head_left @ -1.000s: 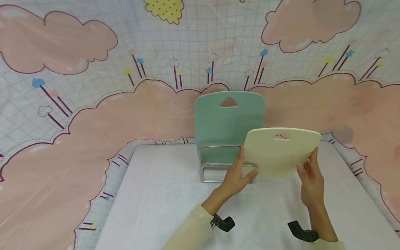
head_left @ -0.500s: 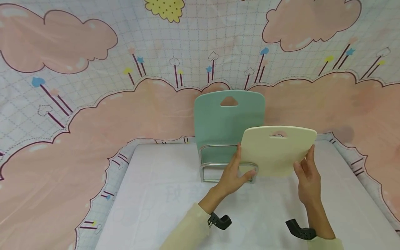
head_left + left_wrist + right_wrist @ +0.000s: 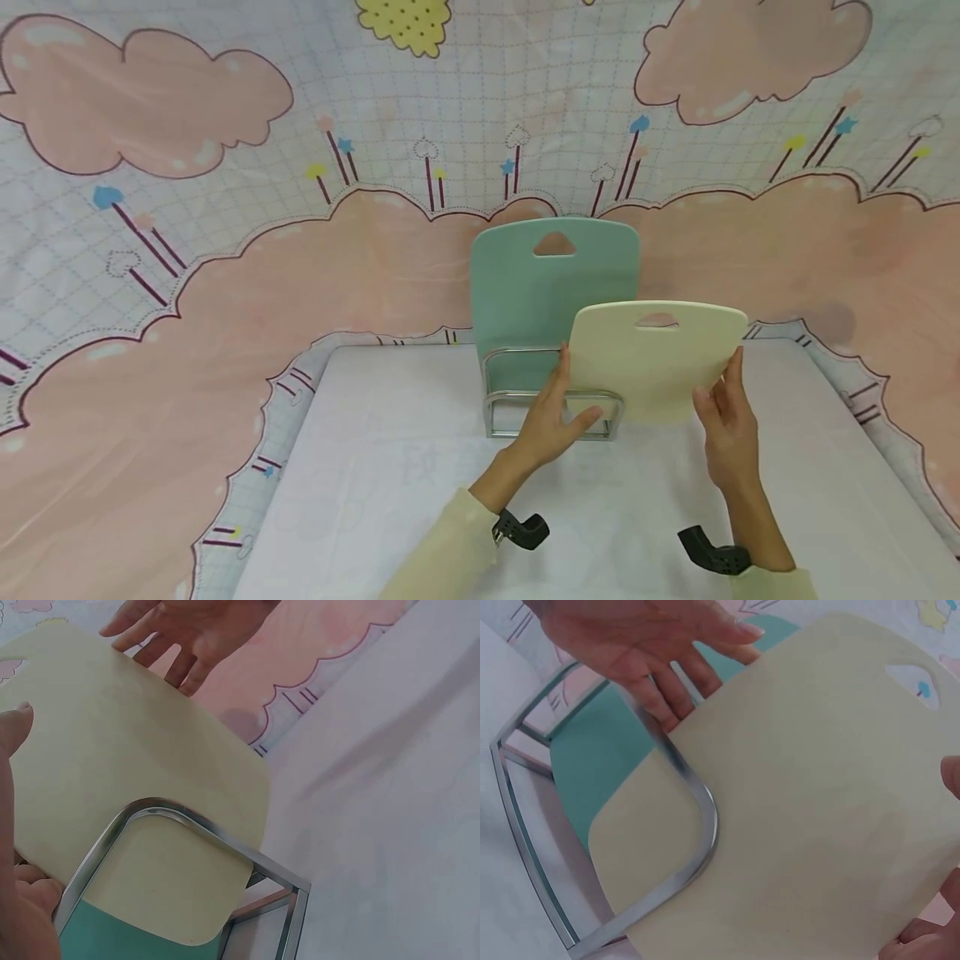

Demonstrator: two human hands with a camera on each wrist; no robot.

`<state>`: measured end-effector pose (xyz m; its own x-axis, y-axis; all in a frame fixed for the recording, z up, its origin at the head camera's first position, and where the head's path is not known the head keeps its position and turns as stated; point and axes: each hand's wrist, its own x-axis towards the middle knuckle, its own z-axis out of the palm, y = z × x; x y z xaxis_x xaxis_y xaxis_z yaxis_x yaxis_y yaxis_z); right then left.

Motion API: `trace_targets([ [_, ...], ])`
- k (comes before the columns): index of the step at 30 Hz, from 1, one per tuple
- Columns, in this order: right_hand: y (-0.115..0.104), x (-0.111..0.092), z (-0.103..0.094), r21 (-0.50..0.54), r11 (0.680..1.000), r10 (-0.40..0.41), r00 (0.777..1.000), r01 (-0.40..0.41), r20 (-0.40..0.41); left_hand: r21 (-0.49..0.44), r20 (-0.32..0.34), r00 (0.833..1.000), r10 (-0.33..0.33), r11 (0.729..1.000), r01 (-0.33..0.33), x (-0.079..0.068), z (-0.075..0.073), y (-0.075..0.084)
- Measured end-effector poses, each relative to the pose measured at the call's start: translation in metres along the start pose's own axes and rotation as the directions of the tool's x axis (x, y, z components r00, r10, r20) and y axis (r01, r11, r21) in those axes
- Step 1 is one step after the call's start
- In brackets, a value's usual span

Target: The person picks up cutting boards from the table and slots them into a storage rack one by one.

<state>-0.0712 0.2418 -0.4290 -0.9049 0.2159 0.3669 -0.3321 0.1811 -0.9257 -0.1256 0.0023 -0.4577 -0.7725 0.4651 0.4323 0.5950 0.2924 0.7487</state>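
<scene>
A cream cutting board (image 3: 652, 358) is held upright between both hands in the head view, tilted slightly. My left hand (image 3: 546, 421) holds its left edge, fingers partly behind it. My right hand (image 3: 731, 429) grips the right edge, thumb in front and fingers behind. The board's lower left part sits behind the front hoop of a metal rack (image 3: 551, 393), while its right part juts past the rack. Behind it, a green cutting board (image 3: 555, 292) stands upright in the rack. In the left wrist view, the hoop (image 3: 161, 802) crosses the cream board (image 3: 135, 742).
The rack stands on a white-covered table (image 3: 397, 492). A patterned cloth (image 3: 315, 275) with clouds hangs behind and beside the table. Each wrist wears a black band, one of them the left band (image 3: 522, 531).
The cream cutting board and both hands have moved left, bringing the board further across the front of the green one. The rack and green board stay in place.
</scene>
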Motion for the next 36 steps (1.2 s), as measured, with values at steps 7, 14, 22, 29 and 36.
trace_targets([
  [7,0.001,0.001,0.002,-0.027,0.999,-0.022,1.0,0.023,0.022,0.003,0.001,1.0,-0.027,1.0,0.027,-0.001,-0.003,0.0],
  [14,0.002,0.003,0.005,-0.087,0.996,-0.027,0.999,0.03,0.04,0.01,-0.015,0.999,-0.04,0.999,0.04,-0.003,-0.006,-0.003],
  [22,0.003,0.003,0.009,-0.026,1.0,-0.009,0.998,0.011,0.057,0.021,-0.025,0.999,-0.042,0.999,0.042,-0.005,-0.008,-0.004],
  [29,0.005,0.002,0.011,-0.071,0.997,0.009,0.999,-0.006,0.044,0.018,-0.053,0.998,-0.042,0.999,0.043,-0.006,-0.01,-0.004],
  [36,0.006,0.002,0.016,-0.129,0.992,0.006,0.999,0.0,0.041,0.01,-0.089,0.994,-0.065,0.998,0.066,-0.007,-0.011,-0.003],
])
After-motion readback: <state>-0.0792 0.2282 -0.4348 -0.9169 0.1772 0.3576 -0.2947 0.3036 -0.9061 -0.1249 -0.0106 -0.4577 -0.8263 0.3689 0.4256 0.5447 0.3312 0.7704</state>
